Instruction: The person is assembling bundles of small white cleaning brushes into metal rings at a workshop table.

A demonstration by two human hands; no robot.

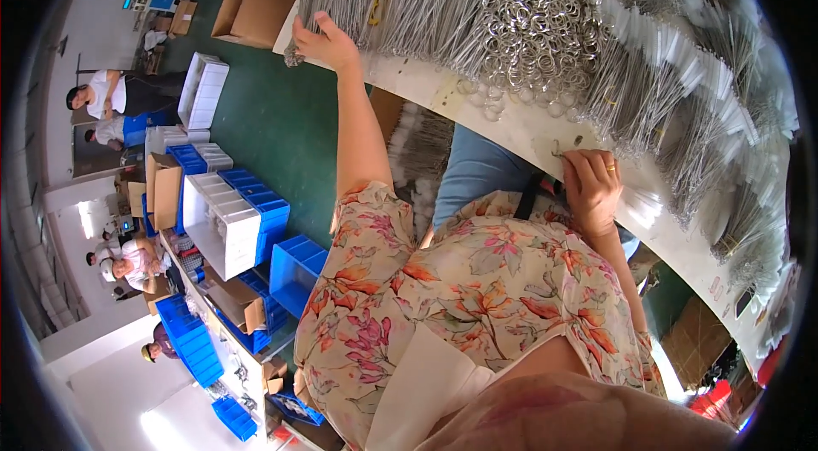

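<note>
My left hand (328, 44) rests at the left end of a row of thin wire rods (341, 0), thumb and fingers apart. Small metal loops at the rods' ends show just below its fingers. Close to the table's near edge, my right hand (592, 187) has its fingers closed in a pinch on a small metal piece (557, 148), perhaps a ring or clasp. Between the hands lies a heap of silver split rings (537, 25). More wire rods with whitish sleeve-like ends (648, 85) are piled to the right of it.
The white table (409, 80) curves along my front. An open cardboard box (256, 4) stands past its left end. Blue crates (298, 272) and white crates (221, 225) are stacked on the left over green floor. Several people are farther off on the left.
</note>
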